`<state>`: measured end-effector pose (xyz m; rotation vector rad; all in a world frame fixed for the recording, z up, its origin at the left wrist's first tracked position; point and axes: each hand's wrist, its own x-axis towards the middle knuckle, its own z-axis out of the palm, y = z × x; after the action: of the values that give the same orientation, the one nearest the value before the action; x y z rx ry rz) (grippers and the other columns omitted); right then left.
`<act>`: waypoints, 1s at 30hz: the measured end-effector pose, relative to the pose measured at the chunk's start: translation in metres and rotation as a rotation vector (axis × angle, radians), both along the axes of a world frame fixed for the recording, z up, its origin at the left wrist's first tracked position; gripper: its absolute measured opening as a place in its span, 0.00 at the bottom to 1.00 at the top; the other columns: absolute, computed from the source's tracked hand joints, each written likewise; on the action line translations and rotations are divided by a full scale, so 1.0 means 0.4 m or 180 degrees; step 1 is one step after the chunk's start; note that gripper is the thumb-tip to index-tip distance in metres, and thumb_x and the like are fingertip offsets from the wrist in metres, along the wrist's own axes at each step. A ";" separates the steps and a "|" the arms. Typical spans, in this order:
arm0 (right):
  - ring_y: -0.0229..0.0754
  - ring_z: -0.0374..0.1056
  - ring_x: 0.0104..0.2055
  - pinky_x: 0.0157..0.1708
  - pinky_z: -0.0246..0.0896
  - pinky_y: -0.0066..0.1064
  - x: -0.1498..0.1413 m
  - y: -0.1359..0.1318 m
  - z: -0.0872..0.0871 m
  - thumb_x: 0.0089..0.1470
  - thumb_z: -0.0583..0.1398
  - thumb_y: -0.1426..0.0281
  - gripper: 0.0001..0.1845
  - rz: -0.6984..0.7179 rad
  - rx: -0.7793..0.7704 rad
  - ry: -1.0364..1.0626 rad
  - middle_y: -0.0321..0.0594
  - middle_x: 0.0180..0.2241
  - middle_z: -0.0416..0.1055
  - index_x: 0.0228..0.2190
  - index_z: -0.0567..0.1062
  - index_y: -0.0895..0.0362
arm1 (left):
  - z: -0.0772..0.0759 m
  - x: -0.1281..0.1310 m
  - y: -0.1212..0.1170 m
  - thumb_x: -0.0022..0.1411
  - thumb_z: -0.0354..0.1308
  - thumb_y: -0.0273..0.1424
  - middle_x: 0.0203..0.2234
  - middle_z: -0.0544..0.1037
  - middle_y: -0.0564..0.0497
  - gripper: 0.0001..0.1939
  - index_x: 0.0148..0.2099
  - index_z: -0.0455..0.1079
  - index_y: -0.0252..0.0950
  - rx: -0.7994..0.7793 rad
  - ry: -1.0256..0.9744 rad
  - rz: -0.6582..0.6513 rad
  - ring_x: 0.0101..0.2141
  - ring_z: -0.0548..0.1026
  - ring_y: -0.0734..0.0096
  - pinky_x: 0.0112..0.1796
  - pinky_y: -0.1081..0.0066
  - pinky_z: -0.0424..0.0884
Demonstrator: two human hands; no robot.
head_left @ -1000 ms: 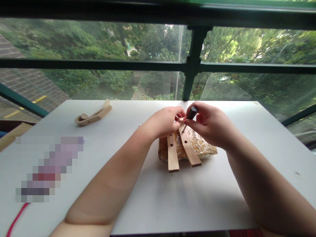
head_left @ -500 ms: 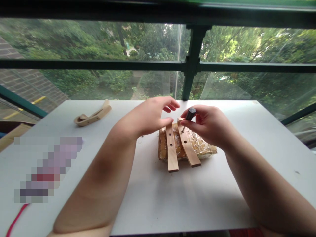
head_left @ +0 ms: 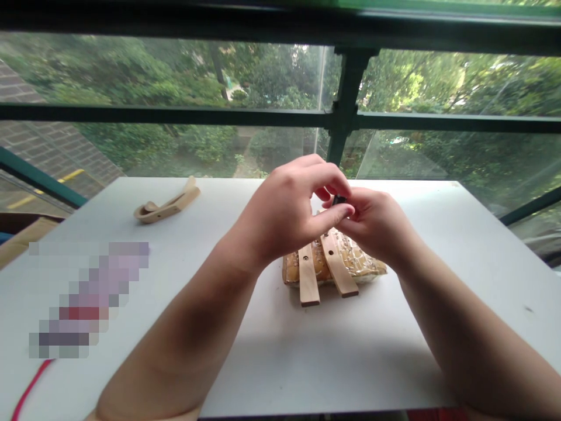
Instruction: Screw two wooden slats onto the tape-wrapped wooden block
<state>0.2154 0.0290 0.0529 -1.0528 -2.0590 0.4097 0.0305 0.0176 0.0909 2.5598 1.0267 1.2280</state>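
Note:
My right hand (head_left: 372, 216) grips a small screwdriver (head_left: 339, 200); only a bit of its dark handle shows between the fingers. From the left, my left hand (head_left: 302, 202) closes thumb and forefinger around the same handle. Below both hands, a curved wooden piece (head_left: 342, 275) with screw holes lies on a brown block wrapped in clear plastic (head_left: 366, 266). To its left, a second wooden piece (head_left: 309, 280) rests on the block, its far end hidden by my left hand. The screwdriver's tip is hidden too.
Another curved wooden part (head_left: 169, 206) lies at the table's back left. A blurred-out purple item (head_left: 105, 280) with a red cord (head_left: 30, 389) lies on the left of the white table (head_left: 272, 374). Behind the table stands a green-framed window (head_left: 219, 117).
My left hand has moved right, from above the left wooden piece to the screwdriver handle, and its fingers have closed there. My right hand stays at the screwdriver.

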 end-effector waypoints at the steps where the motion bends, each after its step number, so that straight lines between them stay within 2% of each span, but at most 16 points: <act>1: 0.38 0.65 0.31 0.32 0.56 0.30 -0.001 0.000 0.001 0.55 0.63 0.69 0.06 -0.0018 0.0018 -0.0013 0.35 0.28 0.72 0.29 0.77 0.58 | -0.003 0.002 0.002 0.60 0.64 0.29 0.36 0.79 0.52 0.04 0.39 0.76 0.39 0.0019 -0.0050 0.0083 0.35 0.77 0.71 0.38 0.69 0.74; 5: 0.37 0.64 0.30 0.31 0.55 0.30 -0.003 -0.002 0.004 0.55 0.64 0.71 0.04 -0.0022 0.0093 -0.0073 0.34 0.26 0.71 0.28 0.77 0.58 | -0.011 0.013 0.006 0.58 0.66 0.30 0.33 0.80 0.53 0.04 0.37 0.76 0.39 -0.0017 -0.0266 0.0285 0.33 0.77 0.72 0.35 0.70 0.73; 11: 0.37 0.65 0.31 0.32 0.56 0.30 -0.005 -0.003 -0.001 0.54 0.64 0.71 0.03 0.0024 0.0087 -0.0021 0.34 0.27 0.72 0.29 0.77 0.57 | -0.008 0.013 0.004 0.58 0.65 0.28 0.31 0.81 0.55 0.02 0.35 0.77 0.40 -0.0055 -0.0282 0.0231 0.33 0.77 0.73 0.37 0.71 0.72; 17: 0.42 0.70 0.35 0.35 0.59 0.32 -0.009 -0.004 -0.004 0.55 0.64 0.71 0.04 0.0049 0.0046 -0.0022 0.39 0.34 0.77 0.28 0.77 0.58 | 0.000 0.007 -0.001 0.58 0.65 0.27 0.32 0.81 0.55 0.03 0.35 0.77 0.40 -0.0081 -0.0199 0.0182 0.33 0.77 0.73 0.37 0.72 0.72; 22: 0.41 0.67 0.34 0.34 0.58 0.33 -0.007 -0.009 0.006 0.56 0.62 0.71 0.04 0.0069 0.0151 -0.0230 0.40 0.32 0.74 0.30 0.77 0.58 | 0.005 0.002 -0.005 0.59 0.64 0.27 0.32 0.82 0.55 0.03 0.36 0.78 0.40 -0.0169 -0.0132 0.0129 0.34 0.78 0.73 0.38 0.73 0.72; 25: 0.38 0.64 0.29 0.31 0.57 0.32 0.002 -0.012 0.015 0.57 0.61 0.72 0.06 0.0285 -0.0046 -0.0208 0.38 0.31 0.73 0.37 0.78 0.58 | 0.007 -0.003 -0.005 0.59 0.63 0.27 0.34 0.83 0.55 0.05 0.38 0.79 0.41 -0.0194 -0.0094 0.0095 0.34 0.78 0.73 0.38 0.72 0.72; 30: 0.33 0.62 0.25 0.27 0.58 0.28 0.017 -0.009 0.020 0.55 0.56 0.81 0.19 0.0938 -0.0562 0.0296 0.36 0.34 0.74 0.46 0.77 0.57 | 0.008 -0.009 -0.001 0.60 0.63 0.26 0.36 0.83 0.53 0.06 0.38 0.79 0.41 -0.0181 -0.0048 0.0009 0.36 0.79 0.71 0.39 0.70 0.74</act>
<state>0.2224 0.0254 0.0608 -0.8128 -2.1279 0.7873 0.0270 0.0174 0.0943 2.5035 1.0472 1.1990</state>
